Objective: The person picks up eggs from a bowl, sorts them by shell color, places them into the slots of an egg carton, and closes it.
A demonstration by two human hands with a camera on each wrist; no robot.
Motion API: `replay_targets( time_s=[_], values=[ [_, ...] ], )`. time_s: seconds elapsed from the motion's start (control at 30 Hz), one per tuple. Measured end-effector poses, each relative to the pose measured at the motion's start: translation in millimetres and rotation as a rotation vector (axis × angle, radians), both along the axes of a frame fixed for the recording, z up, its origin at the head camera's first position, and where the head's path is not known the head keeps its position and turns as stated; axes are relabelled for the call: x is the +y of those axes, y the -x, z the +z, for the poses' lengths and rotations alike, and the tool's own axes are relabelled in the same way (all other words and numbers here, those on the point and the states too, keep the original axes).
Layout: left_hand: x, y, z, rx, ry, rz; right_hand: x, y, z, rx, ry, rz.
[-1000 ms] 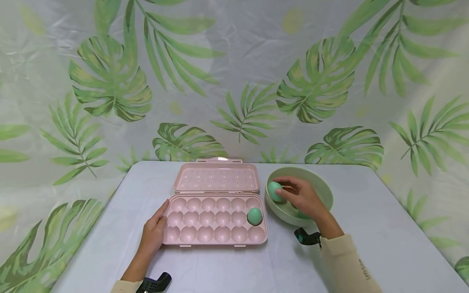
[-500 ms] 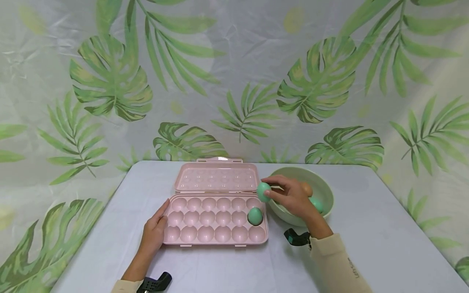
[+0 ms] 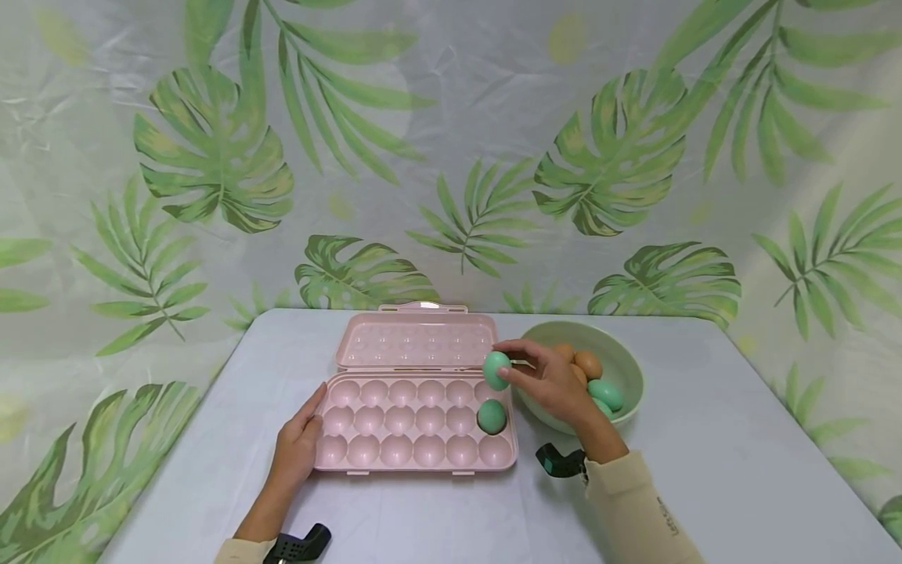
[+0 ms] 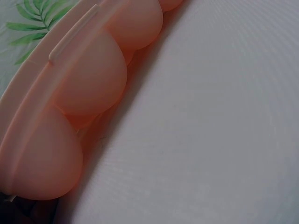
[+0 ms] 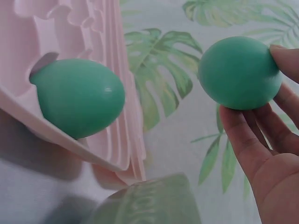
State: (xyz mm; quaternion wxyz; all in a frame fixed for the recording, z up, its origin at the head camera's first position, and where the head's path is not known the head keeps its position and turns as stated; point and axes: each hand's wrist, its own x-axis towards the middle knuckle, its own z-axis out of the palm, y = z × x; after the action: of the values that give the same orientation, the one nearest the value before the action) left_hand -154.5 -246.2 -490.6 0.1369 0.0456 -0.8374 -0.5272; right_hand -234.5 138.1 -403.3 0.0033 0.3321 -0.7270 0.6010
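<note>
A pink egg carton [image 3: 412,460] lies with its lid [image 3: 416,345] folded back. My left hand [image 3: 296,446] holds its left edge; in the left wrist view the rounded undersides of the cups [image 4: 93,79] show close over the cloth. Pinched between the thumb and fingers of my right hand [image 3: 553,384] is a green egg [image 5: 240,73], held above the back right cup. Another green egg [image 3: 491,417] sits in the middle row's rightmost cup, and in the right wrist view this seated egg [image 5: 79,98] stands up out of its cup.
Right of the carton stands a light green bowl [image 3: 630,356] with several brown eggs [image 3: 588,364] and green eggs [image 3: 606,394] in it. The table [image 3: 705,439] has a white cover. A leaf-printed curtain [image 3: 465,117] hangs behind its back edge.
My right hand has lifted the green egg out of the bowl and carried it left to over the carton's back right corner. My left hand stays on the carton's edge.
</note>
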Motion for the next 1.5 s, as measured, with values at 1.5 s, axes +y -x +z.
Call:
replay_targets(
  time_s=[1.5],
  values=[
    [-3.3,1.8,0.4,0.027,0.009,-0.006,-34.2,-24.4,-4.1,0.089,0.005,-0.067]
  ],
)
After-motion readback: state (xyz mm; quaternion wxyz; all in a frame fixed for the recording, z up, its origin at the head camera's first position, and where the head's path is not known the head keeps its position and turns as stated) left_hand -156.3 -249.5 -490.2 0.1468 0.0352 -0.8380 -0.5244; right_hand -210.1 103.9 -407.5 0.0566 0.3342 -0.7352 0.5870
